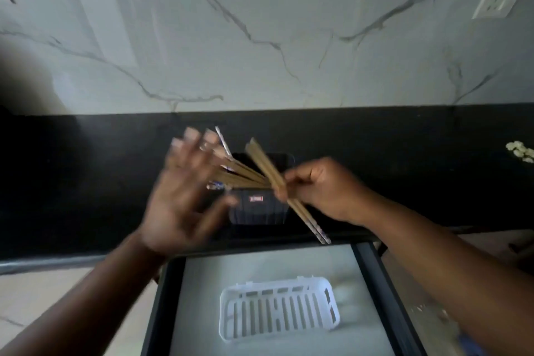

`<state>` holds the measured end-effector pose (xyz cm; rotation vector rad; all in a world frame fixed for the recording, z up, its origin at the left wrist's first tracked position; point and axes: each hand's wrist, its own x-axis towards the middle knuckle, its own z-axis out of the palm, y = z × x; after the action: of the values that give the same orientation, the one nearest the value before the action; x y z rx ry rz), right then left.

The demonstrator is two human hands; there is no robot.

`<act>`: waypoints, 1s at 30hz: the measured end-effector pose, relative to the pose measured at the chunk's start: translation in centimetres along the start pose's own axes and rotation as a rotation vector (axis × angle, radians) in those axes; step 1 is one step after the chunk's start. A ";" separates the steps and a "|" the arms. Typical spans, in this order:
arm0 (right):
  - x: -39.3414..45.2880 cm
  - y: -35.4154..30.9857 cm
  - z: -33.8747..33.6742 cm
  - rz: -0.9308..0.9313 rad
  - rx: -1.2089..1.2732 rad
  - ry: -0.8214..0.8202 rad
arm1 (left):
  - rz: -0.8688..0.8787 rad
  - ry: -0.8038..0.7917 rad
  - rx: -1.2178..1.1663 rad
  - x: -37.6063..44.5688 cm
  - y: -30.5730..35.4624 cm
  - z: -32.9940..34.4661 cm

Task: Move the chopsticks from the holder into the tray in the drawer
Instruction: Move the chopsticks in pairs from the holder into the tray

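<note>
Right hand (320,188) grips a fanned bundle of tan wooden chopsticks (260,166) above the dark slotted holder (258,209) on the black counter (86,182). Left hand (185,191), blurred, fingers spread, holds nothing. White slotted plastic tray (278,309) sits in the open drawer (372,283), nothing in it.

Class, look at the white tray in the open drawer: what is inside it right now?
Nothing shows inside the white tray; only its slotted bottom is visible, and no part is covered. The chopsticks are above the counter, gripped by the right hand, with the blurred left hand open beside them.
</note>
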<state>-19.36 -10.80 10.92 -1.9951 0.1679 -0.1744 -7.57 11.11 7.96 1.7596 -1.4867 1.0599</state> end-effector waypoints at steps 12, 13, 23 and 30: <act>-5.1 18.3 11.3 0.369 -0.526 -0.506 | -0.800 -0.918 0.271 -10.5 -9.7 8.2; -4.8 18.8 11.8 0.375 -0.547 -0.520 | -0.839 -0.988 0.263 -11.3 -9.5 9.1; -3.7 20.0 15.1 0.297 -0.617 -0.575 | -0.877 -1.001 0.251 -12.8 -8.8 9.7; -4.1 22.3 15.7 0.360 -0.756 -0.643 | -0.883 -1.018 0.263 -12.7 -9.0 9.9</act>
<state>-21.11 -5.28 -16.08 -2.6004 0.1873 0.8720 2.47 10.90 -7.48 2.9364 -0.7759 -0.1716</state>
